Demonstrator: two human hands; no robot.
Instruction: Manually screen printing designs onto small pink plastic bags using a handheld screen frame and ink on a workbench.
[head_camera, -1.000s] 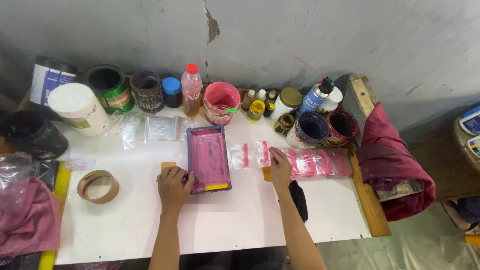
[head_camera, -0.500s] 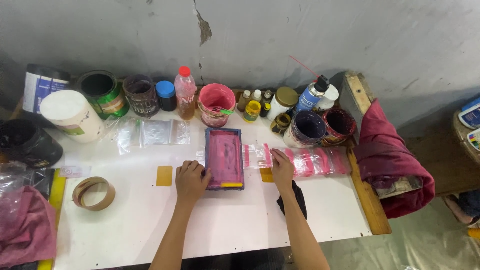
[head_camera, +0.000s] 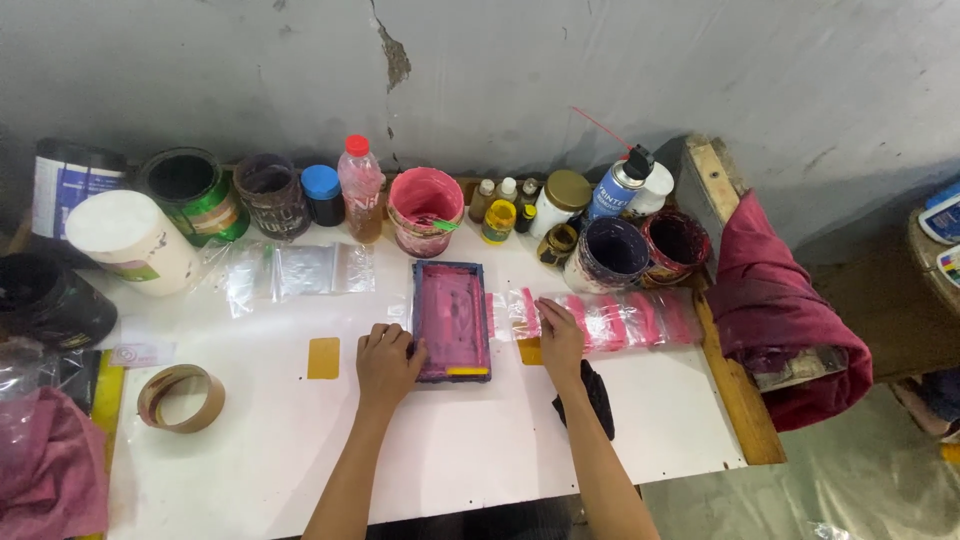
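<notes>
A small printing screen with a dark blue frame and pink ink lies flat on the white table. My left hand grips its left edge near the front corner. My right hand rests flat on the near end of a row of clear plastic bags printed pink, just right of the frame. A yellow patch shows on the table left of my left hand. A black cloth lies under my right wrist.
Along the wall stand paint cans, a pink-stained pot, a bottle with a red cap, small bottles, a spray can and dark pots. Clear bags, a tape roll and a red cloth lie around.
The screen frame has slid to the right off the yellow patch, with my left hand moving along its edge. My right hand has stayed on the pink bags.
</notes>
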